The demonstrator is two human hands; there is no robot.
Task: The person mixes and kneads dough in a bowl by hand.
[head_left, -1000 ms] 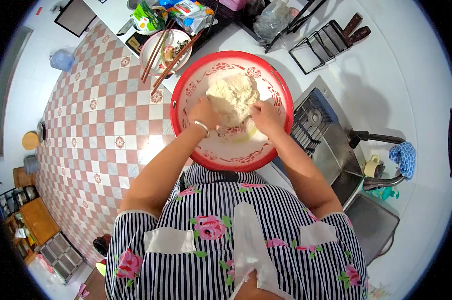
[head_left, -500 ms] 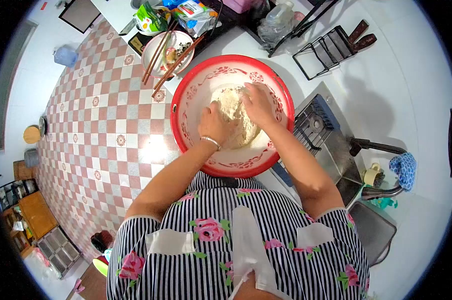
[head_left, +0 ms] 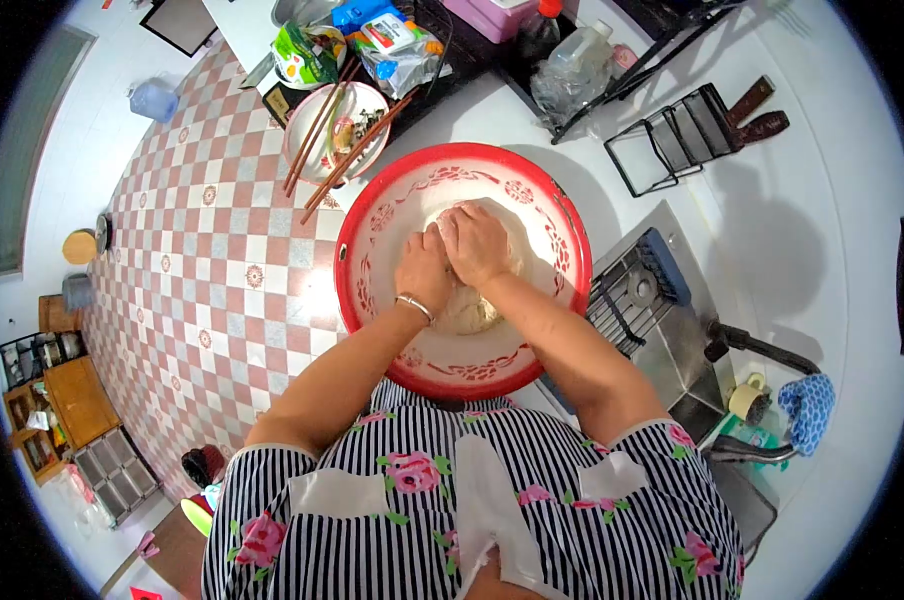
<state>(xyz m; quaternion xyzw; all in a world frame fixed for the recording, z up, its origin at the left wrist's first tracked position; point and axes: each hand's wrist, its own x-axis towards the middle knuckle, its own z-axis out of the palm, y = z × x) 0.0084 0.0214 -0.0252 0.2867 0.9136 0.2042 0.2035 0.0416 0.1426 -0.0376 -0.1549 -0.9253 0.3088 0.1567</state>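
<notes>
A lump of pale dough (head_left: 469, 314) lies in a large white enamel basin with a red rim (head_left: 452, 387) and red flower patterns inside. My left hand (head_left: 424, 268), a bracelet on its wrist, presses on the dough with fingers curled. Beside it and touching it, my right hand (head_left: 475, 245) bears down on the dough, its fingers bent over the far part. Both hands cover much of the lump, so their fingertips are partly hidden. The basin sits close against my striped, flowered clothing.
Behind the basin on the left, a bowl (head_left: 374, 102) holds food scraps, with brown chopsticks (head_left: 352, 155) across it. Food packets (head_left: 387, 55) lie beyond. To the right are a black knife rack (head_left: 677, 135), a sink (head_left: 662, 350) and a faucet with a blue cloth (head_left: 807, 410).
My hands have come together over the dough from being apart at its two sides. The basin appears lower in view, and the surroundings have shifted as my head moved.
</notes>
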